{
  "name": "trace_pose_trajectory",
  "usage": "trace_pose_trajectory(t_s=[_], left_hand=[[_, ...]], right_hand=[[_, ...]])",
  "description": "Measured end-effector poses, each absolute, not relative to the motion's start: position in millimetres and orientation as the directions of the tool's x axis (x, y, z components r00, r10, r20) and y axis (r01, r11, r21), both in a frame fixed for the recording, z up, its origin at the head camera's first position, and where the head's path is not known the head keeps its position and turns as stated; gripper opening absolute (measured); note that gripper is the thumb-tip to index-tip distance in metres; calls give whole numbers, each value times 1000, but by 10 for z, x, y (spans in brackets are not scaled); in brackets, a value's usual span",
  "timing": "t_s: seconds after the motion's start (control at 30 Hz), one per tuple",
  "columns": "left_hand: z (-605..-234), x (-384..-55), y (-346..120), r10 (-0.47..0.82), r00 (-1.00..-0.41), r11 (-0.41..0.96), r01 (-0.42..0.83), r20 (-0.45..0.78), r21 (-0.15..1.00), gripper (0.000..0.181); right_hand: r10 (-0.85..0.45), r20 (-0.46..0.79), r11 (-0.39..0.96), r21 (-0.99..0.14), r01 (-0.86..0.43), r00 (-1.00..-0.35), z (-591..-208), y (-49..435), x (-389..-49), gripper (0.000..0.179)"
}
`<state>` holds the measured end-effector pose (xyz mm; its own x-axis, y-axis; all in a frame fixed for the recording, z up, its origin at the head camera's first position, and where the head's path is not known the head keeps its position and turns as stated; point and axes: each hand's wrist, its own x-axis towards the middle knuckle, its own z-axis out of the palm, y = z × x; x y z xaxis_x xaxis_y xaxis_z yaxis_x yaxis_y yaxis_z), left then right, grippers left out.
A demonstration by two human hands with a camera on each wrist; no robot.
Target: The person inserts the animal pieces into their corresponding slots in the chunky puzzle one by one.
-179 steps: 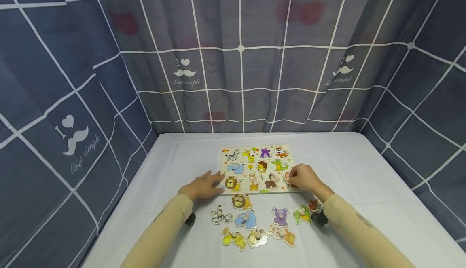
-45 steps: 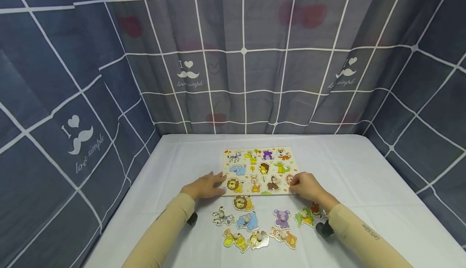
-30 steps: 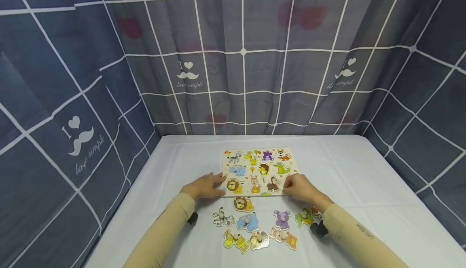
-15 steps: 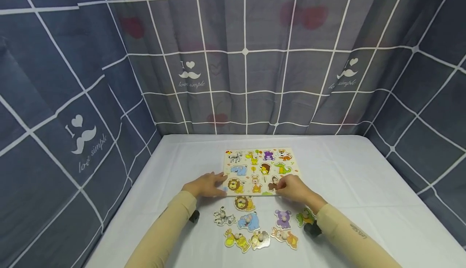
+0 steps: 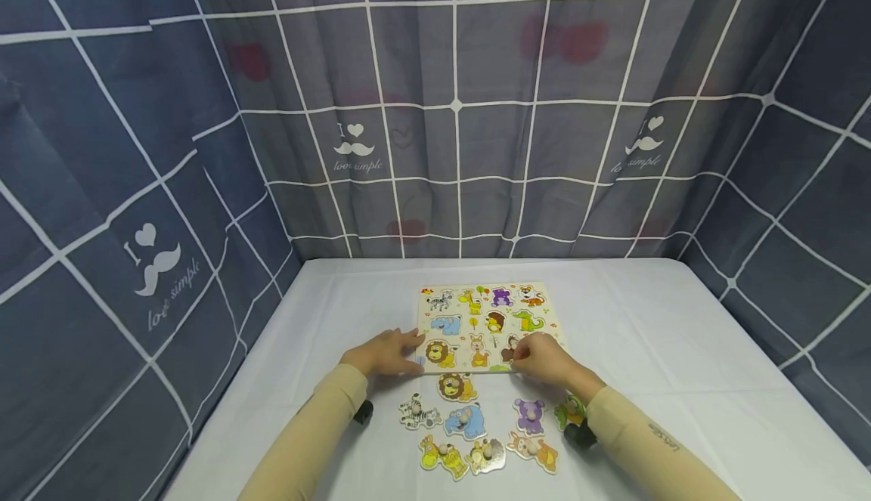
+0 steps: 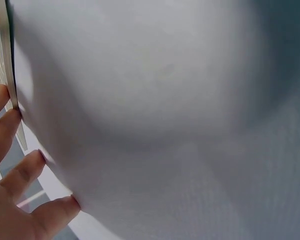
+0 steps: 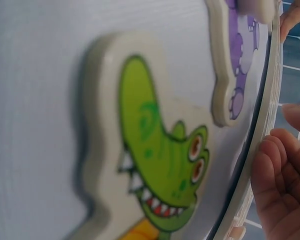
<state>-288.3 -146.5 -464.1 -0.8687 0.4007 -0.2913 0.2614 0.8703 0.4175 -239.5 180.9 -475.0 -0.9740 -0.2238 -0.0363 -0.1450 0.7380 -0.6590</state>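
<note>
A wooden animal puzzle board lies at mid-table. My left hand rests at its left edge, fingers spread; in the left wrist view its fingers touch board and cloth. My right hand is at the board's lower right with bent fingers, partly covering the gorilla and hiding the monkey spot. Its fingers look curled with the thumb apart in the right wrist view; whether they pinch a piece is hidden. Nearest that wrist lies the loose crocodile piece.
Several knobbed pieces lie before the board: lion, zebra, elephant, giraffe, hedgehog, purple animal and kangaroo. White cloth covers the table; checked curtains surround it.
My right hand has moved left along the board's lower edge, from the monkey to the gorilla. The left hand has stayed at the board's left edge. The tiger piece is now hidden by the right arm.
</note>
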Motion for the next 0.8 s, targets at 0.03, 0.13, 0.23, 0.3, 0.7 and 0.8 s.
trace_pose_trajectory(t_s=[0.03,0.13,0.23,0.3,0.7,0.8], left_hand=[[-4644,-2882,-1465,400,-869,870,259,-291,420,75],[-4646,-2882,-1464,406,-867,868,267,-290,418,76],[-4657,-2886,-1466,415,-864,865,277,-285,419,76],[-4670,-2883,-1470,417,-862,864,279,-287,419,75],[-4669,-2859,-1473,414,-868,861,277,-273,427,74],[-4658,-2862,-1468,416,-868,859,279,-269,429,75]], right_hand=[[-223,-36,735,-663,-144,-974,-4751,1807,-2392,8],[-221,-34,726,-674,-141,-975,-4758,1805,-2380,7],[-225,-31,714,-685,-143,-974,-4766,1802,-2366,7],[-224,-41,713,-688,-135,-974,-4776,1801,-2362,6],[-259,-24,718,-673,-176,-966,-4772,1755,-2374,9],[-258,-11,718,-671,-184,-966,-4766,1748,-2372,9]])
